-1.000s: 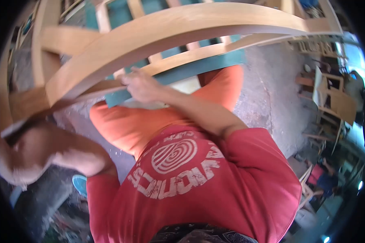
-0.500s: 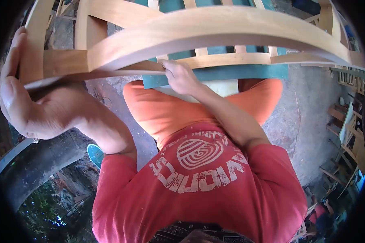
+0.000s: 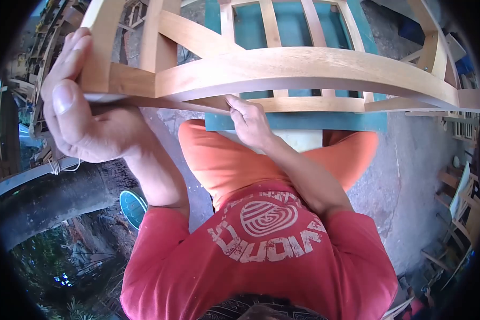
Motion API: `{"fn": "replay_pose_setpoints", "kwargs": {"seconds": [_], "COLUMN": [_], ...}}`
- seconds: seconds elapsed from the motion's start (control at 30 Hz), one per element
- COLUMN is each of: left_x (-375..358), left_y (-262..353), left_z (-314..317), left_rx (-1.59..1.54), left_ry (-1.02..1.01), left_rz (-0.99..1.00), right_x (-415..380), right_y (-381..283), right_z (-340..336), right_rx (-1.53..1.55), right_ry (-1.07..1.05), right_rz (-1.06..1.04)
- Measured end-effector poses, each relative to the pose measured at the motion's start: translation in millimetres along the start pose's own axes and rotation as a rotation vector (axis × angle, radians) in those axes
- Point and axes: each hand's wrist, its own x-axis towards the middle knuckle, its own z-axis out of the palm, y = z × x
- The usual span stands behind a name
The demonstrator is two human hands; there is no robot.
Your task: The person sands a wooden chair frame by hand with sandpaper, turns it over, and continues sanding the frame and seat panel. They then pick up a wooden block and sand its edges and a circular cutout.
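A pale wooden chair frame (image 3: 304, 66) with a curved rail and straight slats spans the upper view. My left hand (image 3: 82, 114) is closed around the corner post at its left end, thumb in front and fingers up along the outer side. Below the curved rail, my right hand (image 3: 249, 120) is closed at the frame's lower edge; its fingertips are partly hidden there. A teal board (image 3: 298, 122) shows under and between the slats, in front of my knees.
My orange-trousered legs (image 3: 213, 160) are spread around a pale block (image 3: 298, 140) beneath the board. A round green basket (image 3: 133, 209) sits on the floor at left. Wooden pieces (image 3: 466, 205) are stacked along the right. A dark trunk-like cylinder (image 3: 69, 197) lies at lower left.
The view has shifted, so the board and my body sit lower and further right. The frame's left end and my left hand appear further right. Both hands keep their hold.
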Motion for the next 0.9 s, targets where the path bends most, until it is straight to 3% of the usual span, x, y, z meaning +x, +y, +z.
{"fn": "replay_pose_setpoints", "kwargs": {"seconds": [0.07,0.13,0.23,0.33,0.37,0.4,0.53,0.6,0.73,0.8,0.87,0.9], "left_x": [2.1,3.3,1.5,-5.4,-6.9,-7.7,-19.1,-19.1,-10.2,-9.8,-18.5,-25.1], "left_y": [-3.1,-5.0,-0.3,0.6,-0.6,-3.6,-13.7,-11.0,-4.4,-1.8,2.6,2.5], "left_z": [-3.2,-5.6,-7.1,-3.3,-1.6,-14.0,-22.4,-24.4,-36.2,-35.4,-20.0,-13.6], "left_rx": [0.004,0.028,0.053,-0.023,-0.107,-0.088,-0.068,-0.008,0.097,0.110,-0.086,-0.093], "left_ry": [-0.037,-0.051,-0.113,-0.078,-0.040,-0.144,-0.279,-0.304,-0.480,-0.512,-0.327,-0.330], "left_rz": [0.064,0.087,0.097,0.065,0.046,0.052,0.143,0.183,0.207,0.204,0.056,0.067], "right_x": [25.1,42.8,33.0,6.7,-1.3,5.5,29.9,41.3,30.3,10.5,0.0,-0.9], "right_y": [-75.7,-113.3,-85.3,-16.7,4.3,0.4,-58.8,-101.1,-63.2,-9.3,20.4,29.1], "right_z": [-7.9,-7.9,2.8,1.0,-1.1,0.2,-3.9,-12.7,-6.7,-2.1,-15.2,-22.2], "right_rx": [0.052,0.141,0.205,0.051,0.055,0.057,0.152,0.163,0.212,0.131,0.004,-0.123], "right_ry": [0.006,0.070,0.081,0.001,-0.005,-0.005,0.033,-0.038,-0.017,-0.037,-0.121,-0.201], "right_rz": [-0.020,-0.409,-0.327,-0.014,0.002,0.014,-0.072,-0.317,-0.351,-0.012,0.047,0.108]}}
